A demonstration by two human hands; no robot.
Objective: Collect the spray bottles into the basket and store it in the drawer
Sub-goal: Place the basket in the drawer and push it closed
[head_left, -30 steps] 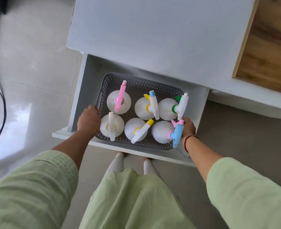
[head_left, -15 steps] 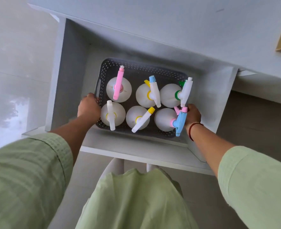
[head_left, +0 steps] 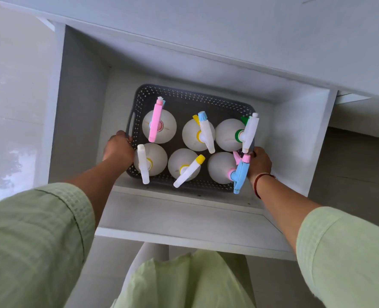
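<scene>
A: Grey perforated plastic, the basket (head_left: 184, 96); set inside the open white drawer (head_left: 295, 141), long axis running from the drawer's left wall toward its right wall, nearer the front panel than the back.

B: And inside?

A: Six white spray bottles (head_left: 193, 134), upright, two rows of three; trigger heads aimed variously: pink head (head_left: 155, 121) at back left lying front to back; blue head (head_left: 241, 174) at front right pointing toward the drawer's front edge and overhanging the basket rim.

B: Hands?

A: Left hand (head_left: 117, 147) curled over the basket's left end just below the handle slot; fingers hidden over the rim, so a closed grip presumed only from the knuckles. Right hand (head_left: 259, 163) at the right end, red thread bracelet (head_left: 258, 183) on the wrist; fingertips behind the blue head, grip hard to make out.

B: Cut off?

A: Green sleeves (head_left: 28, 241) cropped by the frame's lower edge; basket's right wall mostly masked by bottles.
</scene>
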